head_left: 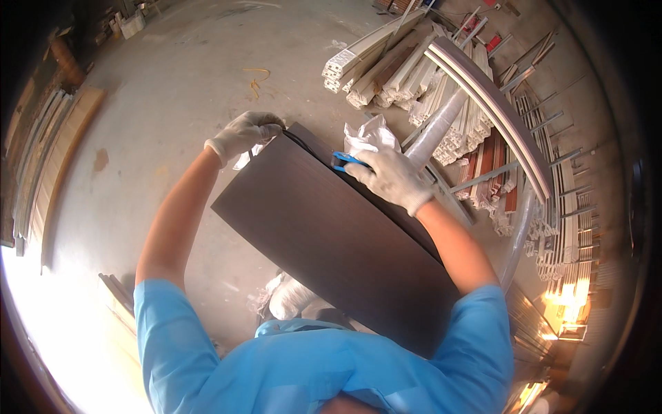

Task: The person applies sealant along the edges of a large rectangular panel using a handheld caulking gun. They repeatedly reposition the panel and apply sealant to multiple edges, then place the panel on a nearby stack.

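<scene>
A long dark brown wood-grain panel [338,234] lies slantwise in front of me, from the upper left down to the lower right. Along its far edge runs a thin black strip [301,143]. My left hand [245,134], in a whitish glove, is closed at the far left corner, its fingers curled around the strip's end. In my right hand [392,178], gloved too, is a small blue-and-black hand tool [341,161]. It is held over the far edge, and its working end is too small to make out. Crumpled white wrapping [372,134] sits just beyond the right hand.
Bundles of long white profiles [372,58] and brown ones rest on metal racks at the right. A curved stack of long strips [493,103] stands nearer. Boards [65,152] lean at the left. A yellow strap [255,81] lies on the concrete floor [172,76].
</scene>
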Tool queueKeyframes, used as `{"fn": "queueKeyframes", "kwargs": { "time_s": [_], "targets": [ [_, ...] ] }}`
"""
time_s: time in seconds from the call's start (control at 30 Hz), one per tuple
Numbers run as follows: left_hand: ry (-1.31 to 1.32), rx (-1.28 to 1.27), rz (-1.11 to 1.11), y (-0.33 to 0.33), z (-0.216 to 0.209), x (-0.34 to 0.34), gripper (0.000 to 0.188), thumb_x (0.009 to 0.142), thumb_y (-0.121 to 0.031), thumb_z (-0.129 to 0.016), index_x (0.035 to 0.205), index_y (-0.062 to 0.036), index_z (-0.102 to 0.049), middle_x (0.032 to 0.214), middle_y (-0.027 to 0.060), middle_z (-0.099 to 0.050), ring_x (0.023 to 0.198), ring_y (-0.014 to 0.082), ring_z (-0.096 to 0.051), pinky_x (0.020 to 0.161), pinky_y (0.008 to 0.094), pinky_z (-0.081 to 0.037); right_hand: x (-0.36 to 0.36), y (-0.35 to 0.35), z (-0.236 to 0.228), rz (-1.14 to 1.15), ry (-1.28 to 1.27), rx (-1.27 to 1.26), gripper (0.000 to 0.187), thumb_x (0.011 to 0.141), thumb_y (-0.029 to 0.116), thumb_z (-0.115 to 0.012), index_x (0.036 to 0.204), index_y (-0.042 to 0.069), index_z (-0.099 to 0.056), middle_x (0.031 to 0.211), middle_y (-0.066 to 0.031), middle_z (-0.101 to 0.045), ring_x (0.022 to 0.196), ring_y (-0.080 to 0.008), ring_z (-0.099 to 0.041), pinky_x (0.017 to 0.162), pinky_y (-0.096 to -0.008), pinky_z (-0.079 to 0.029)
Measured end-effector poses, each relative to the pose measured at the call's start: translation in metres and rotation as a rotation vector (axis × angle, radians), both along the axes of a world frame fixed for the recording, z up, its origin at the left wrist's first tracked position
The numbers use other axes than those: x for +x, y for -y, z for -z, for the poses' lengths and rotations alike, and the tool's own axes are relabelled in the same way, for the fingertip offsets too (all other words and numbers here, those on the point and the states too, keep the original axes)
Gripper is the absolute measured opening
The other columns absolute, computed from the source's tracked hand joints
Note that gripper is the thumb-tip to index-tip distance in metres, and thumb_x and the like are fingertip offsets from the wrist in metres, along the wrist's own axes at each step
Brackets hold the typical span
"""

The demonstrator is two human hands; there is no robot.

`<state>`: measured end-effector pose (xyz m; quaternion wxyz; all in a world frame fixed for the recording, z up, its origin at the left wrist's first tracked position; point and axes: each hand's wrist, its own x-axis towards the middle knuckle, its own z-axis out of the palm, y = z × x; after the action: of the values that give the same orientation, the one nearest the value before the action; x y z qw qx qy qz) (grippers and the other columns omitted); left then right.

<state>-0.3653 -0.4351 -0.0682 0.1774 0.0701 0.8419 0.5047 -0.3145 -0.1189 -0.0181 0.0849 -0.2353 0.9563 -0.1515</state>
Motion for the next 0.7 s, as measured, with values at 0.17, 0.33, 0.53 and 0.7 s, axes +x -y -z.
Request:
{"fn": "queueKeyframes", "kwargs": {
  "time_s": [0.17,0.33,0.53,0.7],
  "targets": [
    [-0.225,-0.068,-0.104,-0.017,0.011,0.004,0.022,0.100,-0.021,-0.063,0.114,-0.0060,-0.069,0.104,0.0049,-0.070,0.102,0.0173,-0.063,0.095,0.0332,-0.049,0.014,-0.012,0.000,0.003,-0.030,-0.035,0.033,0.095,0.038,-0.067,0.100,0.005,-0.070,0.079,-0.0213,-0.068,0.075,-0.0414,-0.067,0.067,-0.0481,-0.051],
    [-0.181,-0.014,-0.226,-0.022,0.032,0.005,0.020,0.100,-0.019,-0.061,0.114,-0.0069,-0.068,0.106,0.0052,-0.070,0.105,0.0163,-0.062,0.098,0.0329,-0.047,0.013,-0.002,0.000,0.024,-0.036,-0.023,0.034,0.095,0.039,-0.066,0.099,0.005,-0.070,0.081,-0.0211,-0.068,0.076,-0.0414,-0.067,0.067,-0.0476,-0.050],
    [-0.204,-0.070,-0.224,-0.022,0.043,-0.001,0.025,0.098,-0.032,-0.060,0.115,-0.0172,-0.071,0.112,0.0121,-0.066,0.108,0.0266,-0.062,0.096,0.0383,-0.047,-0.028,0.063,0.005,0.027,-0.032,-0.037,0.042,0.096,0.047,-0.060,0.098,0.007,-0.072,0.077,-0.0209,-0.068,0.074,-0.0409,-0.067,0.068,-0.0487,-0.050],
    [-0.152,-0.093,-0.214,-0.017,0.023,0.007,0.020,0.100,-0.020,-0.060,0.112,-0.0058,-0.068,0.098,0.0043,-0.069,0.095,0.0139,-0.061,0.092,0.0306,-0.048,-0.041,0.067,0.013,-0.001,-0.085,0.008,0.041,0.096,0.046,-0.061,0.100,0.008,-0.073,0.073,-0.0200,-0.068,0.074,-0.0402,-0.068,0.069,-0.0486,-0.052]
  ]
}}
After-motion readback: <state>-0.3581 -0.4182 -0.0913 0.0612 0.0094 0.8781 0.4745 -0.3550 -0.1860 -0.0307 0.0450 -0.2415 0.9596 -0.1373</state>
